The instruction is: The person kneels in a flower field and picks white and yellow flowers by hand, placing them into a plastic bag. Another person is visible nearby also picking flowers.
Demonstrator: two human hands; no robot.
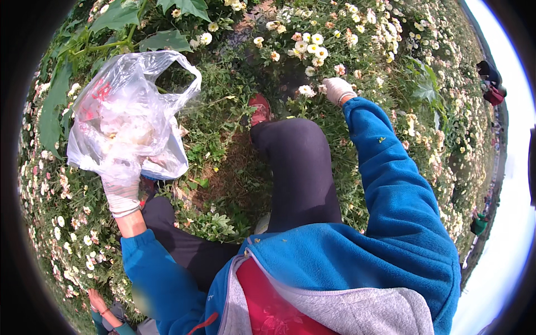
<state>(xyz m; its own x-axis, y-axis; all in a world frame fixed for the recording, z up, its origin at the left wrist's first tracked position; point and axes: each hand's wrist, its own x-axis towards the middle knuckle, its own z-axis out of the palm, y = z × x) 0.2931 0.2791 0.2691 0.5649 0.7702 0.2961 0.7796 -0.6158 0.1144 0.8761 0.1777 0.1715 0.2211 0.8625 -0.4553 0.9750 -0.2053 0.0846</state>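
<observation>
My left hand (121,192), in a whitish knit glove, holds a clear plastic carrier bag (134,113) with red print. Pale flower heads show through the film, and one handle loop stands up at the bag's right side. My right hand (338,90), gloved too, reaches into the flowering plants at upper right. Its fingers are curled beside a white flower (307,91); whether they grip a bloom or stem cannot be told. A cluster of white and yellow blooms (312,48) grows just above that hand.
Broad-leaved green stems (121,19) rise at upper left. My bent knee (299,142) and red shoe (259,109) lie between the rows. Another person's forearm (104,307) shows at lower left, and more people (492,83) are far off at right.
</observation>
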